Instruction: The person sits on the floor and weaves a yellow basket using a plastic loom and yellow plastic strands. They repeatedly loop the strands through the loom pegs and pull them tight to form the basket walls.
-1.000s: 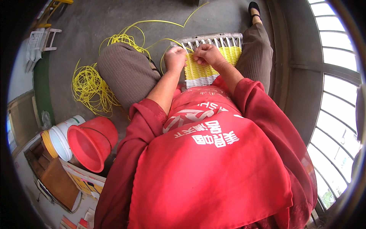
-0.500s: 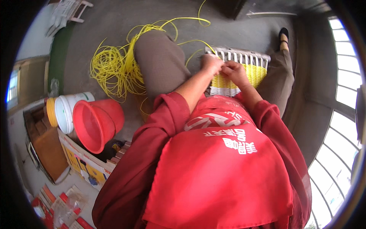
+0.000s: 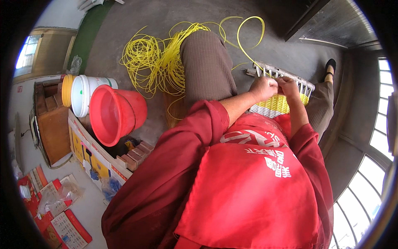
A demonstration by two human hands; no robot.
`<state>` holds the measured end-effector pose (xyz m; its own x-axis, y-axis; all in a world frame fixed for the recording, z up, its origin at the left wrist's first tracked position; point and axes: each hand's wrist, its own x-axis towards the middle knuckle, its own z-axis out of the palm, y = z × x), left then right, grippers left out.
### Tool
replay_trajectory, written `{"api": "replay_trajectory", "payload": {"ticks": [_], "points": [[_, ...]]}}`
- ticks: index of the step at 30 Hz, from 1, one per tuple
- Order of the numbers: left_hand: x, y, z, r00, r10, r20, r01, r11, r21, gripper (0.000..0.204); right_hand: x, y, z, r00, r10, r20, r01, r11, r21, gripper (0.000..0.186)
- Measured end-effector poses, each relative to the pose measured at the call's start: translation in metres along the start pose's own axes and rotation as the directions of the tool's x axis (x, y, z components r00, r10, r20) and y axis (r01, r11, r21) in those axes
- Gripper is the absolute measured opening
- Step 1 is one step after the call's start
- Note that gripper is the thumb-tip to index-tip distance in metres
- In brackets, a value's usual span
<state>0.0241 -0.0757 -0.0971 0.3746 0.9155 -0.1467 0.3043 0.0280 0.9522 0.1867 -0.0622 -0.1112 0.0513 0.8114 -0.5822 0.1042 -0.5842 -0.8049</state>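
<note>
Woven panel [image 3: 277, 102] at far right, left hand [image 3: 265, 88] and right hand [image 3: 287, 87] meeting over it! Fingers curled, can't tell what they grip; near rows [image 3: 265, 111] woven, far strips [image 3: 306, 89] partly bare.

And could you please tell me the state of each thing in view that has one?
Left hand: fingers curled; what they pinch is hidden.
Right hand: fingers bent, close beside the left.
Yellow-and-white woven panel: partly woven, far end unfilled.
Thin yellow cord: loose, tangled coils; one length loops toward the panel.
Round red plastic bucket: uncovered.
Red cloth apron: worn.
Black strapped shoe: worn.
</note>
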Motion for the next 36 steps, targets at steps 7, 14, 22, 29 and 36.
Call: {"api": "replay_trajectory", "payload": {"ticks": [7, 14, 22, 29, 36], "points": [[0.007, 0.015, -0.004, 0.883, -0.454, 0.118, 0.466, 0.822, -0.327, 0.036, -0.062, 0.002, -0.010, 0.901, -0.428, 0.064, 0.420, 0.901, 0.107, 0.013], [0.013, -0.010, -0.003, 0.969, -0.164, -0.184, 0.212, 0.935, 0.284, 0.013, -0.071, 0.001, 0.007, 0.931, -0.306, 0.202, 0.334, 0.934, -0.124, 0.023], [-0.032, 0.067, 0.016, 0.594, 0.776, 0.213, -0.804, 0.563, 0.190, 0.007, -0.032, -0.001, -0.011, 0.972, 0.034, 0.234, -0.070, 0.987, 0.147, 0.026], [-0.038, 0.051, 0.008, 0.943, 0.196, 0.268, -0.184, 0.980, -0.070, 0.019, -0.060, -0.009, -0.037, 0.991, -0.132, -0.032, 0.134, 0.988, 0.075, 0.016], [-0.003, 0.048, -0.010, 0.778, -0.466, 0.422, 0.629, 0.590, -0.507, 0.040, -0.158, -0.049, -0.052, 0.620, -0.660, 0.424, 0.550, 0.751, 0.365, 0.025]]}}
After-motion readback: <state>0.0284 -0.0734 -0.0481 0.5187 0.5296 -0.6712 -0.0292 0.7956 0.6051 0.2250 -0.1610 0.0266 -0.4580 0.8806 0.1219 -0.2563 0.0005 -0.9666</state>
